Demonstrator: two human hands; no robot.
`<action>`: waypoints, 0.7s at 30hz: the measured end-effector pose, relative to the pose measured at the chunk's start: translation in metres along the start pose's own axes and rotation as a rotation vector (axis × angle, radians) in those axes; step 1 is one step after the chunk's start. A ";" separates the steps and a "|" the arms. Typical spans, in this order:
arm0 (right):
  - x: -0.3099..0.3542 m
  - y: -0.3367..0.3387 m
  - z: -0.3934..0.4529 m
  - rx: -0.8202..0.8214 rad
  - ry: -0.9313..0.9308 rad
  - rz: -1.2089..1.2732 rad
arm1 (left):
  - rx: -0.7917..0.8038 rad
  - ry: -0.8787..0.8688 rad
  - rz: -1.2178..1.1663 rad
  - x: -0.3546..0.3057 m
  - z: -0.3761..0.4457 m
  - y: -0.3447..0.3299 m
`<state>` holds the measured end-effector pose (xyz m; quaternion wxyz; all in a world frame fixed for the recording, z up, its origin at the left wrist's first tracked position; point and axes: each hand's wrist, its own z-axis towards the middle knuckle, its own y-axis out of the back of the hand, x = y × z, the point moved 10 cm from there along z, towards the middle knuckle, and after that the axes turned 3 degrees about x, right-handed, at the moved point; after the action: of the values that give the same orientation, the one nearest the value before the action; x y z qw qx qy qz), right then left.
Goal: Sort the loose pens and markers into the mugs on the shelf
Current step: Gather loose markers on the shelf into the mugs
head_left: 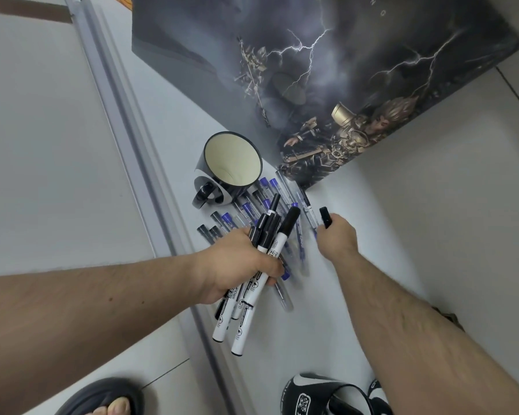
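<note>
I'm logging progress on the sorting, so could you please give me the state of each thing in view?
Left hand: grips a bundle of whiteboard markers.
Right hand: grips one black marker.
Black mug: upright, empty.
Loose pens: lying unsorted beside the mug.
Second mug: partly in view, contents unclear.

Both bare forearms reach forward from the near edge. The left hand [237, 265] has its fingers curled tight around a bundle of markers [252, 283]. To its right and slightly farther, the right hand [337, 238] pinches one black pen [325, 217], knuckles up.
</note>
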<state>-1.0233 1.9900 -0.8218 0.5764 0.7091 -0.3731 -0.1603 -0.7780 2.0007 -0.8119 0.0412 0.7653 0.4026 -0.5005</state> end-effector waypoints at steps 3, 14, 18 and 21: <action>-0.016 -0.012 -0.001 0.107 -0.031 -0.054 | 0.010 0.004 0.002 0.002 -0.001 -0.001; -0.056 0.046 -0.084 0.188 -0.204 0.273 | 0.071 0.044 -0.025 -0.007 -0.020 -0.030; -0.044 0.083 -0.152 0.242 -0.225 0.658 | 0.153 -0.016 0.073 -0.039 -0.040 -0.052; -0.043 0.105 -0.208 0.236 -0.226 0.913 | 0.237 -0.034 0.147 -0.057 -0.064 -0.080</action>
<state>-0.9519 2.1600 -0.6727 0.4593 0.5116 -0.7221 0.0767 -0.7938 2.0509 -0.7074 -0.0061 0.7836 0.2826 -0.5532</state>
